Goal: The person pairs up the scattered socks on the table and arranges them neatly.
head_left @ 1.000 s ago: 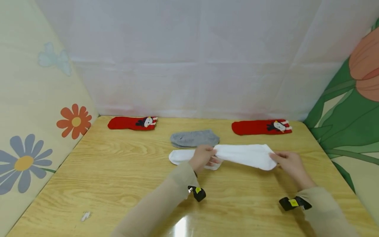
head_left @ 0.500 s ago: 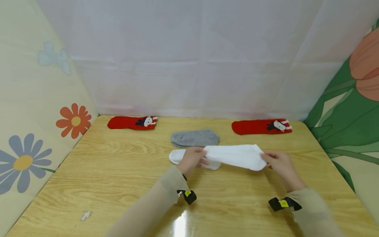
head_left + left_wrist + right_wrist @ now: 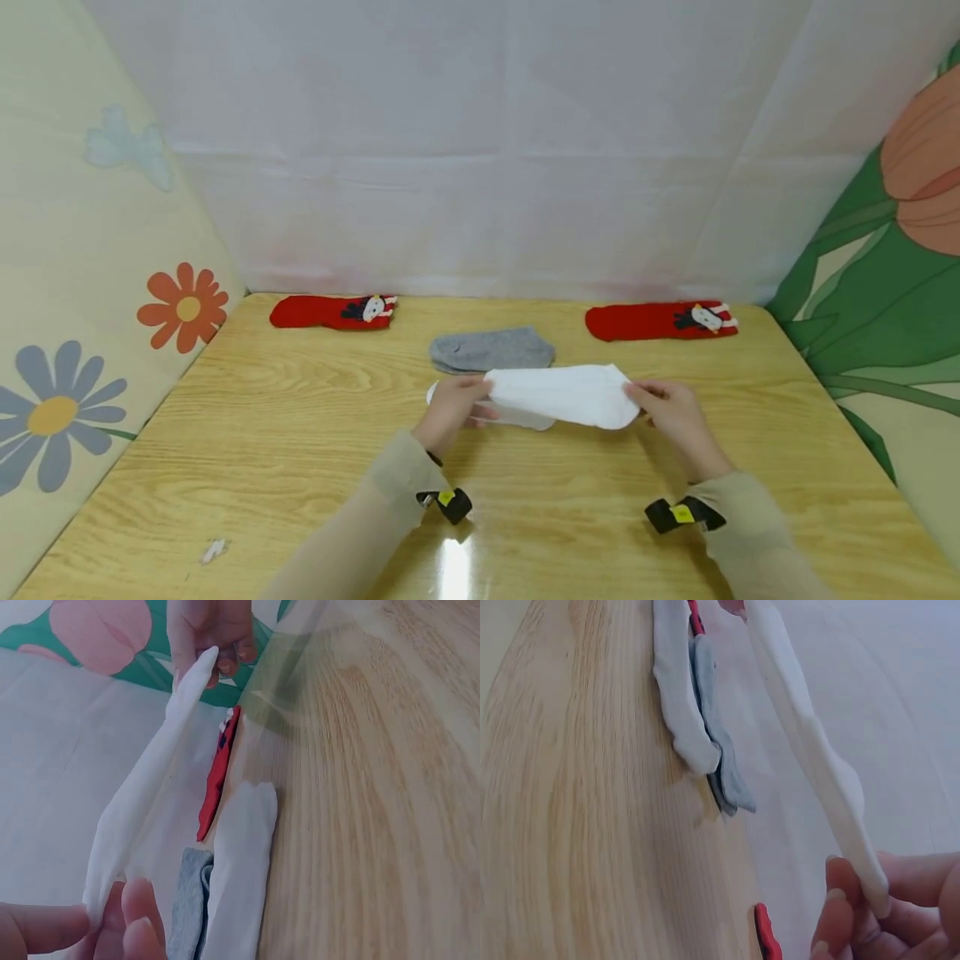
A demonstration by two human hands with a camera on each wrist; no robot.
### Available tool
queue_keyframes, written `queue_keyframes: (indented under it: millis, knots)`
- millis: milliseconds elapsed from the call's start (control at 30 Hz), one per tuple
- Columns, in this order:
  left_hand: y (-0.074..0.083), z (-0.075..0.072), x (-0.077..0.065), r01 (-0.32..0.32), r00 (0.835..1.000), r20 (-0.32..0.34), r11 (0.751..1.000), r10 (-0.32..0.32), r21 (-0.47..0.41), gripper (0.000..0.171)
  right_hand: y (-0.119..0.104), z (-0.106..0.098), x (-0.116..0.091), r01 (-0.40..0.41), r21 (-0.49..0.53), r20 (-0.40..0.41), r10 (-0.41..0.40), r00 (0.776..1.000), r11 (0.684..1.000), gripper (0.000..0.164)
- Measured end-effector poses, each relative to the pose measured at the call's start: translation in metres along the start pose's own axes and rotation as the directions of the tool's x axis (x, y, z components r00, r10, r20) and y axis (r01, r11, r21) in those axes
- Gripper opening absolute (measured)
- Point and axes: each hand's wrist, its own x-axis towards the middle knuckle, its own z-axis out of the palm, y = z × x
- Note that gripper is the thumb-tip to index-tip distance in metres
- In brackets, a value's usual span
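A white sock [image 3: 562, 394] is stretched between both hands, raised off the table in the wrist views. My left hand [image 3: 452, 410] pinches its left end between thumb and fingers. The other end is pinched by my right hand [image 3: 677, 423], seen close up in the right wrist view with thumb and fingers on the tip [image 3: 876, 894]. Beneath the raised sock a second white sock [image 3: 244, 862] lies on the table, partly hidden in the head view by the left hand and the held sock. Just behind it lie grey socks [image 3: 491, 350].
One red sock [image 3: 318, 312] with a cartoon figure lies at the back left of the wooden table [image 3: 247, 433]. Another red sock [image 3: 652, 322] lies at the back right. A white cloth [image 3: 480, 150] hangs behind, with flower-printed panels [image 3: 885, 250] at the sides.
Both hands have moved steadily left with the white sock held between them, bringing it over the white sock on the table. The grey and red socks have stayed put.
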Motion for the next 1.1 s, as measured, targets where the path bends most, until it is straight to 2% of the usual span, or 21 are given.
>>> queue_keyframes:
  millis: [100, 467, 700, 967, 1100]
  knots:
    - [-0.002, -0.007, -0.001, -0.009, 1.000, -0.018, 1.000, 0.008, -0.019, 0.029, -0.004, 0.007, 0.001, 0.009, 0.021, 0.003, -0.009, 1.000, 1.000, 0.044]
    - [-0.004, -0.027, -0.003, 0.035, 0.996, -0.083, 0.998, -0.039, -0.049, 0.028, -0.011, 0.034, -0.001, 0.006, 0.132, -0.008, -0.005, 1.000, 0.991, 0.036]
    - [-0.003, -0.040, -0.004, 0.077, 0.989, -0.125, 0.996, -0.081, -0.040, 0.032, -0.016, 0.048, 0.001, 0.021, 0.131, 0.009, -0.023, 1.000, 0.991, 0.034]
    - [-0.005, -0.049, -0.004, 0.095, 0.985, -0.142, 0.995, -0.097, -0.027, 0.033, -0.018, 0.062, 0.004, 0.017, 0.135, 0.005, -0.017, 1.000, 0.991, 0.031]
    - [-0.006, -0.056, -0.003, 0.115, 0.982, -0.148, 0.993, -0.117, -0.023, 0.032, -0.018, 0.068, 0.006, 0.040, 0.139, 0.001, -0.040, 0.999, 0.990, 0.030]
